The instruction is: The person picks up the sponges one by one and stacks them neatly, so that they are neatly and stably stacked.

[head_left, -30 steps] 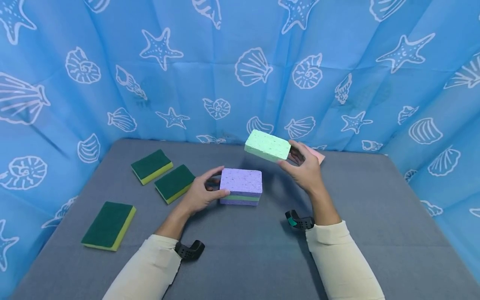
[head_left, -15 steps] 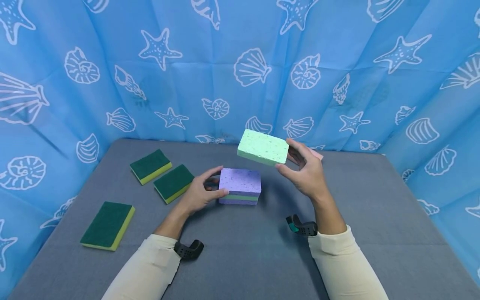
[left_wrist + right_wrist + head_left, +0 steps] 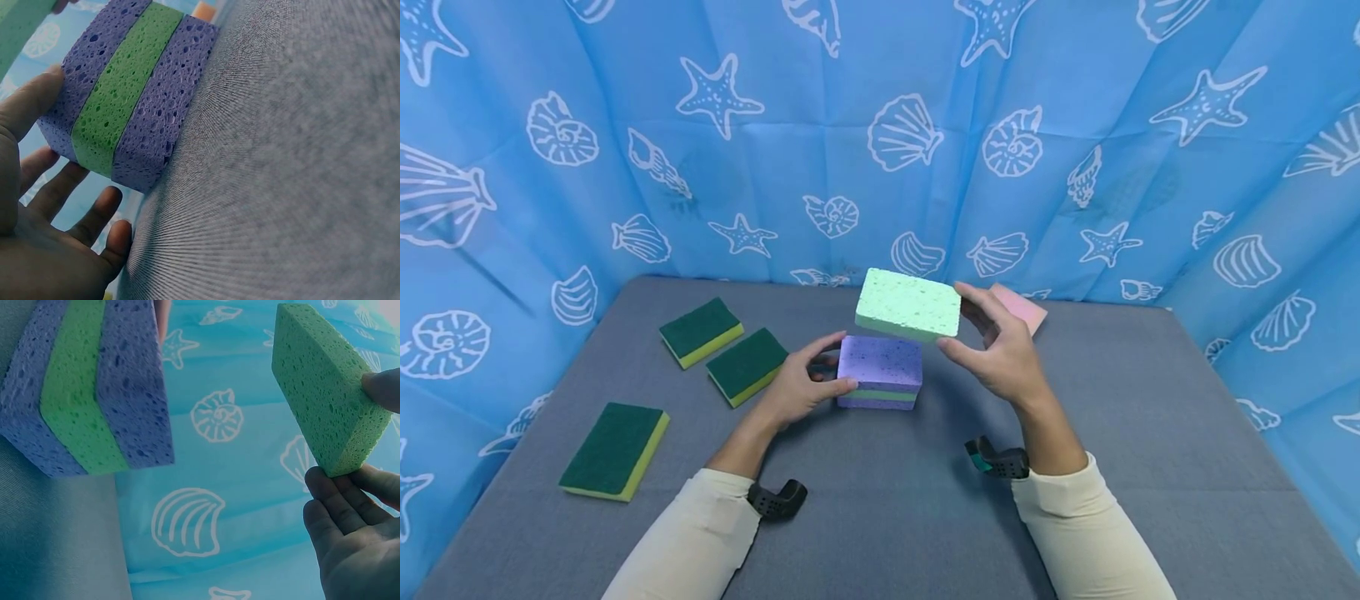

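Note:
A stack of sponges (image 3: 880,372), purple over green over purple, lies mid-table on the grey cloth. My left hand (image 3: 831,365) grips its left end, thumb on the near side and fingers curled to the far side. In the left wrist view the thumb (image 3: 25,106) touches the stack (image 3: 125,94). My right hand (image 3: 964,323) pinches the right end of a light green sponge (image 3: 908,304) and holds it in the air just above the stack's far edge, slightly tilted. The right wrist view shows this green sponge (image 3: 325,381) apart from the stack (image 3: 87,387).
Three green-and-yellow scouring sponges (image 3: 702,332) (image 3: 747,365) (image 3: 616,450) lie on the left of the grey table (image 3: 1150,433). A pink sponge (image 3: 1021,307) lies at the back, behind my right hand. A blue shell-print curtain (image 3: 880,125) walls in three sides.
My right hand has carried the light green sponge leftward, from right of the stack to above it. The left hand and the stack have stayed put.

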Tool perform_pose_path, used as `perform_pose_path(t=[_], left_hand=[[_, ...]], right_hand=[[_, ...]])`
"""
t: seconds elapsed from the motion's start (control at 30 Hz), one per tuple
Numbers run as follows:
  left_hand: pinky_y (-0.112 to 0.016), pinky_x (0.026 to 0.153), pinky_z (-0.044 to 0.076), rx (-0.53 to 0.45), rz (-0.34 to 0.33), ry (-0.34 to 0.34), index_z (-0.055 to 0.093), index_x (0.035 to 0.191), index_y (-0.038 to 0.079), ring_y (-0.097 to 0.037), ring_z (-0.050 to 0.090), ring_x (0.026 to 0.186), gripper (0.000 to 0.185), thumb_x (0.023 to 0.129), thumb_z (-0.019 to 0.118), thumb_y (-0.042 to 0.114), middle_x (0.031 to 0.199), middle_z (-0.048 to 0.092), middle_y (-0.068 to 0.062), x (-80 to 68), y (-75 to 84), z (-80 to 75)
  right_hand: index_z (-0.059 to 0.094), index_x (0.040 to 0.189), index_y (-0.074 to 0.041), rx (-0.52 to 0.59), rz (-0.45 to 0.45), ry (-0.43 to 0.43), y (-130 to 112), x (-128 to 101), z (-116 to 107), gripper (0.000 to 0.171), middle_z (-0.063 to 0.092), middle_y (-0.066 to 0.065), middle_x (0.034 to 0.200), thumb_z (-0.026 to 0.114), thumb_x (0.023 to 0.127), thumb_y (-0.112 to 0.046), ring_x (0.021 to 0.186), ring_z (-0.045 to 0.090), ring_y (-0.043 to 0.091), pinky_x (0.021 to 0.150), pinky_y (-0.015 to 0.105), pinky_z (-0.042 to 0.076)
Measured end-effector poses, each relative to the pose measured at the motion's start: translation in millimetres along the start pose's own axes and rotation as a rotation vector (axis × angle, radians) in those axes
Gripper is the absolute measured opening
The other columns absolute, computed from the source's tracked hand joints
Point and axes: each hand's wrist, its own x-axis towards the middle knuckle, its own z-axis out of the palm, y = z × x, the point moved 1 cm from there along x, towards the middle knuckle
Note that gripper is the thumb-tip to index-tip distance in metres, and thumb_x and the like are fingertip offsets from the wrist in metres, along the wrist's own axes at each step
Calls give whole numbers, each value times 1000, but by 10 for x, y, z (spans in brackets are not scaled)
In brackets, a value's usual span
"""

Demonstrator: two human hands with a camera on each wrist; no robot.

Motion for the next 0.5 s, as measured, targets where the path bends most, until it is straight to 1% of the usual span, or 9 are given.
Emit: perform_pose_path(t=[0.1, 0.3, 0.5], left_hand=[[-52, 94, 40, -6, -2, 4, 42, 147, 12, -31, 48, 120, 73, 84, 78, 22, 143, 44, -10, 1, 0, -2], [-52, 94, 40, -14, -8, 4, 43, 147, 14, -31, 48, 119, 72, 84, 78, 21, 143, 45, -10, 4, 10, -1], [-56, 94, 39, -34, -15, 2, 40, 148, 8, -35, 47, 119, 73, 84, 76, 14, 143, 43, -15, -2, 30, 4]], right_hand=[[40, 138, 14, -4, -3, -23, -35, 2, 39, 69, 47, 25, 131, 69, 76, 19, 125, 44, 34, 105, 40, 33], [38, 134, 21, -19, -16, -52, -217, 8, 114, 66, 44, 33, 130, 68, 75, 22, 124, 42, 43, 104, 48, 33], [38, 133, 23, -19, -17, -89, -202, 1, 168, 65, 43, 36, 130, 67, 74, 23, 125, 41, 44, 103, 50, 32]])
